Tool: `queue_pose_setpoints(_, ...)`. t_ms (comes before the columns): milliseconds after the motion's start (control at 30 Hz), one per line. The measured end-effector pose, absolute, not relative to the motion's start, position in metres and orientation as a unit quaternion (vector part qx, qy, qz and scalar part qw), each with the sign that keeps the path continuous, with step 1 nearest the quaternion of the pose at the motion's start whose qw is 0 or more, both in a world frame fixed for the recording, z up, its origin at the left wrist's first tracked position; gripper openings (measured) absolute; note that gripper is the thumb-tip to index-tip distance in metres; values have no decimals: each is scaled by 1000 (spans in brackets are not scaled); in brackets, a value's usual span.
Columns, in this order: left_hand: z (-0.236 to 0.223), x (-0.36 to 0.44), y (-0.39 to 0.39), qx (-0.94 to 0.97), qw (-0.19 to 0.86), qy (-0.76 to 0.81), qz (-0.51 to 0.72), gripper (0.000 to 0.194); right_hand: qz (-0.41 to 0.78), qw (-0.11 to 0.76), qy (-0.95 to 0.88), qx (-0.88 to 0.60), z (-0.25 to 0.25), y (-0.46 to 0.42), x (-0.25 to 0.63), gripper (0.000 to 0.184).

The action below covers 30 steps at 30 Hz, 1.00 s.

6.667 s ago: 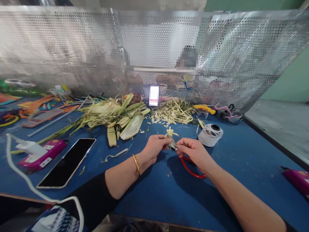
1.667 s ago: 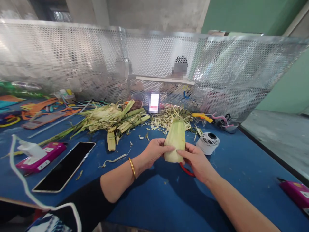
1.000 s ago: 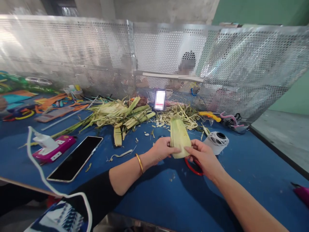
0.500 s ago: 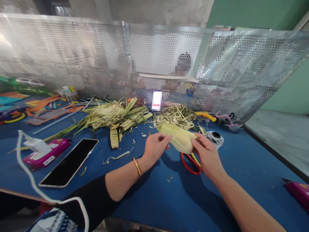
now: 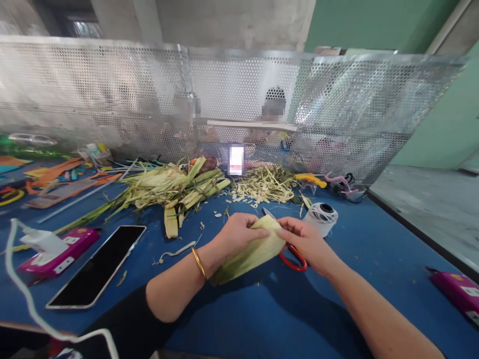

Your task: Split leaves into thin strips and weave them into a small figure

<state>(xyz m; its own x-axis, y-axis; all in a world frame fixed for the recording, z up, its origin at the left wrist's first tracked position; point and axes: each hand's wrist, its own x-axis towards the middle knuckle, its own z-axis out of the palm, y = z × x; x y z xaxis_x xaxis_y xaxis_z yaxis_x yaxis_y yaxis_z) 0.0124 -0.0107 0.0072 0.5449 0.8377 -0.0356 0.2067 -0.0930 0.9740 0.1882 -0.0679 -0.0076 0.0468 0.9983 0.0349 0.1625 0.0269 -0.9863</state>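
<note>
A broad pale-green corn husk (image 5: pixel 254 252) is held between both hands above the blue table. My left hand (image 5: pixel 237 234) is closed on it, thumb on top, and the husk's greener end slants down towards me under that wrist. My right hand (image 5: pixel 301 242) pinches the paler far end. Beneath the right hand lie red-handled scissors (image 5: pixel 294 262); a blade shows beyond the husk, the middle is covered. Just beyond the right hand stands a spool of white thread (image 5: pixel 321 218).
A heap of corn husks (image 5: pixel 175 187) and a pile of husk scraps (image 5: pixel 264 184) lie at the back, before a perforated metal screen (image 5: pixel 239 75). A phone (image 5: pixel 99 267) and a magenta power strip (image 5: pixel 62 252) with a white cable lie at left. Another magenta power strip (image 5: pixel 458 291) is at right.
Earlier my hands held a small woven husk piece; now they hold a broad husk. Since then the husk was turned from upright to sideways, its greener end now towards me.
</note>
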Motion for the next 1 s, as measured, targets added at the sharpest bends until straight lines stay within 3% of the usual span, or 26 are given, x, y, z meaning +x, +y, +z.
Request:
queue_pose_setpoints(167,2,15,-12,598,673,383,207,28,378,464,-551,-582,-15,-65,189,26)
queue_pose_setpoints(267,-8,17,-8,568,687,402,209,26,333,415,-595,-603,-15,-64,195,24)
queue_pose_setpoints(333,-12,15,-2,565,666,427,234,24,246,336,-642,-644,-13,-63,202,25)
queue_pose_setpoints(433,-12,10,8,561,645,463,233,22,89,134,-685,-711,-10,-65,210,22)
queue_pose_setpoints(500,-9,8,10,555,643,473,233,20,46,23,-686,-726,-10,-66,210,29)
queue_pose_setpoints(600,-4,9,7,535,656,465,259,21,32,-31,-678,-734,-13,-67,205,46)
queue_pose_setpoints(700,-3,11,5,513,674,448,285,25,33,-9,-669,-743,-18,-64,205,53)
queue_pose_setpoints(800,-4,9,8,516,667,442,306,23,64,75,-646,-757,-22,-58,212,52)
queue_pose_setpoints(900,-4,5,14,525,640,448,337,21,127,228,-619,-740,-24,-55,216,48)
queue_pose_setpoints(1000,0,-1,18,535,619,446,363,19,294,390,-597,-637,-18,-57,215,52)
